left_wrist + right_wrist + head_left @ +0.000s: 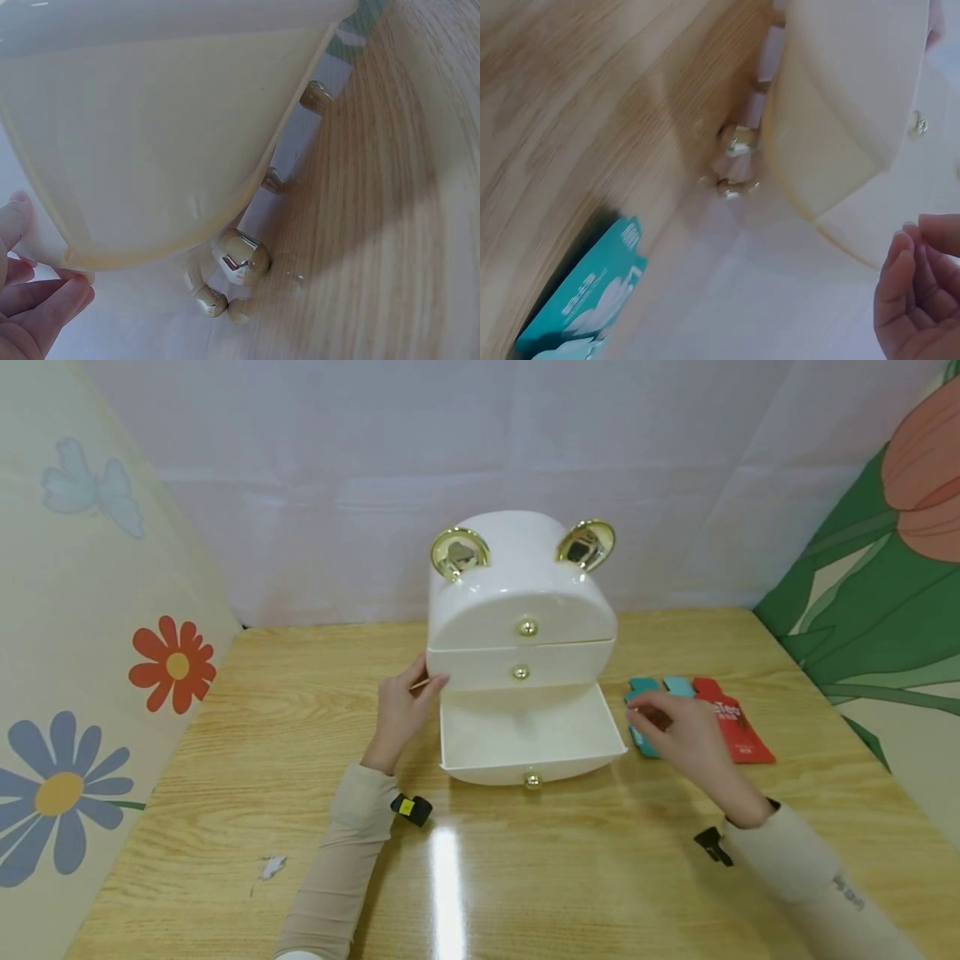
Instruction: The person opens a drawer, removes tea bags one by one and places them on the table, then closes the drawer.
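A white storage cabinet (517, 610) with two gold bear-like ears and gold knobs stands on the table. Its bottom drawer (525, 727) is pulled out, with the white inside showing. My left hand (405, 706) grips the cabinet's left side, thumb on the front beside the middle drawer (480, 670) and the other fingers around the side. Just off the open drawer's right edge hovers my right hand (682, 731), fingers loosely curled, thumb and index tips close together with no object showing between them. In the head view it partly covers a teal packet (642, 685).
A light blue packet (678, 687) and a red packet (742, 735) lie beside the teal one, right of the cabinet. A small white scrap (273, 867) sits on the wooden table (300, 710) at the front left. Flower-patterned panels stand on both sides; a pale cloth hangs behind.
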`<state>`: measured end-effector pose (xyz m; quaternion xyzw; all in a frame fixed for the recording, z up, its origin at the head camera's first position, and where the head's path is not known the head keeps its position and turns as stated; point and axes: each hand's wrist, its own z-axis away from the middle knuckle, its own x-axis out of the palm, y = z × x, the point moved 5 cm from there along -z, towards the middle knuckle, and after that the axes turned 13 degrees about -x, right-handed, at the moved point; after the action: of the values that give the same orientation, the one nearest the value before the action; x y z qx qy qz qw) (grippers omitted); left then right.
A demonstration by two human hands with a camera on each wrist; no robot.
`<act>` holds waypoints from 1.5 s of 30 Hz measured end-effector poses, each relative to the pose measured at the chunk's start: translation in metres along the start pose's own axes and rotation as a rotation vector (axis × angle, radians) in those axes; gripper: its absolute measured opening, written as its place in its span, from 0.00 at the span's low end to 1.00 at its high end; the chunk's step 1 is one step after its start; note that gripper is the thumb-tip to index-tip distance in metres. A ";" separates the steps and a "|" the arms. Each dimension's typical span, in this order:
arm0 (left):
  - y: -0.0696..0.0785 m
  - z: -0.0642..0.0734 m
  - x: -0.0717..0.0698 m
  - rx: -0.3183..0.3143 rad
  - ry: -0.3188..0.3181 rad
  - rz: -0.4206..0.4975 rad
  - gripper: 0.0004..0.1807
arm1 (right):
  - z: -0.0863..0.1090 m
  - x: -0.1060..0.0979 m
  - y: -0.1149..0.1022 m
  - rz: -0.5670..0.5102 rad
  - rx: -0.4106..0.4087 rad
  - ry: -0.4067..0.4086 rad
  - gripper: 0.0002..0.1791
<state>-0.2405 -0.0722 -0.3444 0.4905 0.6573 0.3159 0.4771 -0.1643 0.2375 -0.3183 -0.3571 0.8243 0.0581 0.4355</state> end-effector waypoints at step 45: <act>0.002 0.001 0.000 -0.016 -0.005 0.008 0.23 | 0.011 0.083 -0.091 0.007 -0.347 -0.387 0.16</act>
<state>-0.2394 -0.0713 -0.3435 0.4901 0.6517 0.3217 0.4813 -0.1296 0.1303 -0.3686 -0.4059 0.7047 0.2672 0.5170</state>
